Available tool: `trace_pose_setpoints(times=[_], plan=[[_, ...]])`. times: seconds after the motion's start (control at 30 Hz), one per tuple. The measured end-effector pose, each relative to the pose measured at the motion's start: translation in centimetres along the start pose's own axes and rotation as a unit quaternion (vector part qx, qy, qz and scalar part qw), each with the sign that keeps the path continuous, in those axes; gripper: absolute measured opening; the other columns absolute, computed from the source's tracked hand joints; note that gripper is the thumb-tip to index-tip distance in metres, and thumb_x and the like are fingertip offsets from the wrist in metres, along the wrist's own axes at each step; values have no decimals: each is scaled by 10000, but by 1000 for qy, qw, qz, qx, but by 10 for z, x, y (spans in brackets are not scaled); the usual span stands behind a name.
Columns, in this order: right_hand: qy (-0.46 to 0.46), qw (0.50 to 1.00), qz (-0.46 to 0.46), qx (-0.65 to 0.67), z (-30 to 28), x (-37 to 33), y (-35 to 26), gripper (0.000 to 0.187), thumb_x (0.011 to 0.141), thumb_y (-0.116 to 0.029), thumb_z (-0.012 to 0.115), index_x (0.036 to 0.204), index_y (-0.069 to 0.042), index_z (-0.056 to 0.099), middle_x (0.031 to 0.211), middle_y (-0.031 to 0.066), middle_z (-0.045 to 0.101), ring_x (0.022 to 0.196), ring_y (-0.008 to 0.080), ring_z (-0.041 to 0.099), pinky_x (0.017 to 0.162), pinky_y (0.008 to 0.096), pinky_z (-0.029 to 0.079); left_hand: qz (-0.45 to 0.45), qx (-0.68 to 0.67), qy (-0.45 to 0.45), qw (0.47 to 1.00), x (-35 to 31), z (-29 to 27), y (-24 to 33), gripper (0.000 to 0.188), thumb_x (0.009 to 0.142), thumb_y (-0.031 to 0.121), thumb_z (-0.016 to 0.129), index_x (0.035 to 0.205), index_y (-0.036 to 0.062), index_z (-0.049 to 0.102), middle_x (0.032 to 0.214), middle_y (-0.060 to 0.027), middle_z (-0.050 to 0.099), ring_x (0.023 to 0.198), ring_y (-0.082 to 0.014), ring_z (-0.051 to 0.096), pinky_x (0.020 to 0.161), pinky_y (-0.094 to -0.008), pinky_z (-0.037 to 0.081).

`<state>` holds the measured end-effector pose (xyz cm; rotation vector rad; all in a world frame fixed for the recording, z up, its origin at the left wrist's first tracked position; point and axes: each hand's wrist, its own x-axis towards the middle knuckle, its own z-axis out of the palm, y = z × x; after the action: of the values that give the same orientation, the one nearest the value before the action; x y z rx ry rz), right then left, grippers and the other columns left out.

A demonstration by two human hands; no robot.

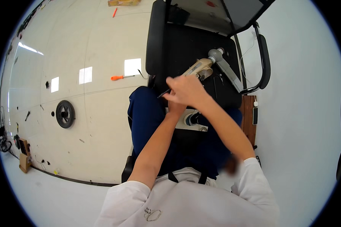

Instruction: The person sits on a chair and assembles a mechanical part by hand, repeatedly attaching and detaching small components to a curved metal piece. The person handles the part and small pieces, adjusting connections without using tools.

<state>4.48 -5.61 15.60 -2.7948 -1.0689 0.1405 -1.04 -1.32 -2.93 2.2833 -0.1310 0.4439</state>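
Note:
My right hand [188, 90] is closed, its fingers pinching a thin dark rod [163, 93] that sticks out to the left. Directly beneath it is my left hand [174, 108], its fingers mostly covered by the right one. A jointed device lies across a black chair seat [182, 41] just ahead of both hands. It has a beige housing [197, 68], partly opened up, a round grey joint [215, 56] and a long grey arm [230, 75]. The housing's near end disappears behind my right hand, so I cannot tell whether either hand touches it.
On the pale shiny floor at left lie an orange-handled screwdriver [118, 78], a black wheel [65, 114] and several small parts. Small dark pieces [219, 79] rest on the seat beside the device. A chair armrest [265, 56] and a phone [255, 116] are at right.

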Motion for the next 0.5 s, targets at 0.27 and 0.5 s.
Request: trace_pose_setpoints(times=[0.27, 0.5], plan=[[-73, 996, -27, 51, -4, 17, 28, 441, 794, -487, 754, 764, -50, 701, 712, 120, 695, 703, 322, 697, 633, 406, 538, -87, -22, -115, 989, 1, -11, 5, 257, 845, 108, 679, 1093, 46, 706, 1097, -177, 685, 1048, -400, 626, 915, -478, 506], [-53, 982, 95, 155, -3, -29, 38, 460, 907, -424, 660, 738, 1, 714, 671, 160, 672, 631, 333, 666, 601, 384, 516, -73, -123, -99, 985, 5, -33, 27, 415, 746, 14, 711, 1156, 75, 693, 1203, -88, 686, 1223, -291, 581, 1005, -415, 465]])
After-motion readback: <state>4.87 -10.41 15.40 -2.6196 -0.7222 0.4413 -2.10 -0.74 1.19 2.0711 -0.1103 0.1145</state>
